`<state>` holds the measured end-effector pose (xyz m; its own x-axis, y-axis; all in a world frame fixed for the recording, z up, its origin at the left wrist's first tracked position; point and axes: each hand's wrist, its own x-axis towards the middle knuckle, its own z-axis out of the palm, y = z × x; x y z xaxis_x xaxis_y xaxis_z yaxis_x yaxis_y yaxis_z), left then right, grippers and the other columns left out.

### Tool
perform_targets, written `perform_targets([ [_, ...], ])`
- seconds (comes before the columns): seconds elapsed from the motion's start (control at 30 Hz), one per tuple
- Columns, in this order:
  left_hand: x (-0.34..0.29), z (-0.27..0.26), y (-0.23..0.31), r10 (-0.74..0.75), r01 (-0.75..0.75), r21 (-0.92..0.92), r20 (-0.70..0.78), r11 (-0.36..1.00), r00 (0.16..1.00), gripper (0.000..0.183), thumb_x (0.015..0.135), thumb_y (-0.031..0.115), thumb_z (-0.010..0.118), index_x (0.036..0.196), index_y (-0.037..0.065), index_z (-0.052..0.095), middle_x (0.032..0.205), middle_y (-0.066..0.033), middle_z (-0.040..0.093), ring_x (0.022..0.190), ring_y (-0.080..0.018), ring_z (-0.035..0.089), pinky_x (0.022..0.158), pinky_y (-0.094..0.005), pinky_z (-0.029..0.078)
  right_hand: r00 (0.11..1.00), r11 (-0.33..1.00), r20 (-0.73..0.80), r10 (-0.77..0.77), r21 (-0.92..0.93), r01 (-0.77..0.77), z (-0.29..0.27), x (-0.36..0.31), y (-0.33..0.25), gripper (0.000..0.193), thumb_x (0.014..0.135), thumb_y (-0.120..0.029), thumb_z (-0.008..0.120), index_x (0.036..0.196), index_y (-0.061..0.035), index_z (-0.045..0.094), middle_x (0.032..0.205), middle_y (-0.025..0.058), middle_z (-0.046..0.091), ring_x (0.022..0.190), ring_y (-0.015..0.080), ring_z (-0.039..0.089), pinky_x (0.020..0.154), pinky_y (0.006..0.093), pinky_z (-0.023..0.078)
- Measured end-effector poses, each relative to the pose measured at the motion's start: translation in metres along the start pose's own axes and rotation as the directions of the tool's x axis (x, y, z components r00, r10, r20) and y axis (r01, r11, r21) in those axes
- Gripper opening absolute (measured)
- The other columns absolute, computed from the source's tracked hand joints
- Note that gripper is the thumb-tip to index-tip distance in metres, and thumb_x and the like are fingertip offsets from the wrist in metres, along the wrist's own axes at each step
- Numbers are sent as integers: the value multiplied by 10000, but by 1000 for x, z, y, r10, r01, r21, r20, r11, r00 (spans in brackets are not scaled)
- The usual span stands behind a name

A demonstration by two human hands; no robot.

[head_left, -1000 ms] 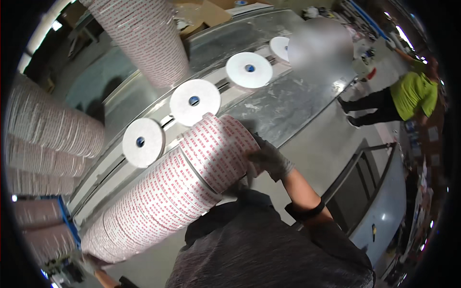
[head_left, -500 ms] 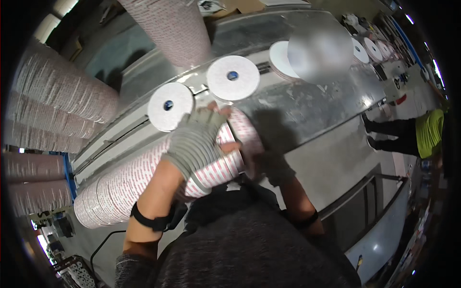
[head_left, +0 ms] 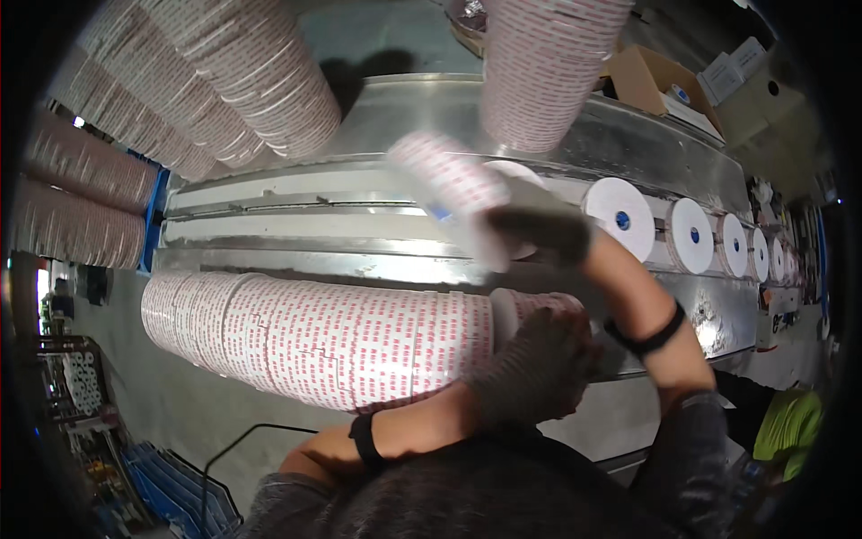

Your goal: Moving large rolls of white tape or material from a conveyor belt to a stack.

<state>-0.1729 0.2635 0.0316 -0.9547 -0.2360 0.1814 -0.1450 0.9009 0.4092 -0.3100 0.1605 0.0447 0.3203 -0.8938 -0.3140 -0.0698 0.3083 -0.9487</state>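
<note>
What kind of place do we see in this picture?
Probably a factory packing line for paper cups or similar nested items. Long nested stacks with red print lie along a metal conveyor, white discs ride on it in a row, and both gloved hands, left hand and right hand, handle stacks.

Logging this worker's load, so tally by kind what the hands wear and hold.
Grey gloves: 2, on left hand and right hand
Black wristbands: 2
Red-printed cup stacks held: 2, long stack and short stack
Total: 6
</note>
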Motion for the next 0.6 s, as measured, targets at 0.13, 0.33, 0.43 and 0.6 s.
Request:
perform_targets([
  [0.13, 4, 6, 0, -8, 8, -219, 3, 976, 1000, 485, 760, 386, 623, 1126, 69, 589, 1187, -210, 516, 1155, -345, 447, 882, -502, 373, 947, 470, 135, -291, -842, 264, 62, 114, 53, 883, 750, -468, 720, 1450, -72, 356, 1254, 175, 546, 1101, 251, 579, 872, 375, 495],
  [0.33, 27, 3, 0, -116, 176, -267, 226, 947, 967, 382, 705, 313, 624, 995, 65, 629, 1118, -184, 538, 1123, -360, 475, 904, -513, 382, 948, 294, 258, 186, -935, 196, 52, 132, 61, 905, 746, -634, 639, 1402, -42, 444, 1378, 247, 438, 1248, 374, 488, 1059, 430, 392],
  [0.43, 13, 12, -4, -31, 27, -180, -21, 983, 999, 493, 761, 350, 592, 1132, 26, 599, 1104, -221, 528, 1099, -380, 454, 919, -514, 357, 940, 491, 325, -105, -805, 333, 12, 96, 23, 757, 805, -575, 602, 1299, -4, 549, 1064, 214, 663, 964, 332, 660, 905, 397, 491],
  [0.6, -8, 3, -13, -133, 123, 279, 18, 952, 991, 824, 773, 519, 598, 1346, -52, 440, 1320, -259, 470, 1257, -381, 410, 1027, -536, 303, 852, 595, -66, -520, -743, 306, -50, -78, 44, 465, 933, -272, 562, 1307, 2, 530, 1236, 146, 576, 1161, 202, 543, 1006, 305, 418],
])
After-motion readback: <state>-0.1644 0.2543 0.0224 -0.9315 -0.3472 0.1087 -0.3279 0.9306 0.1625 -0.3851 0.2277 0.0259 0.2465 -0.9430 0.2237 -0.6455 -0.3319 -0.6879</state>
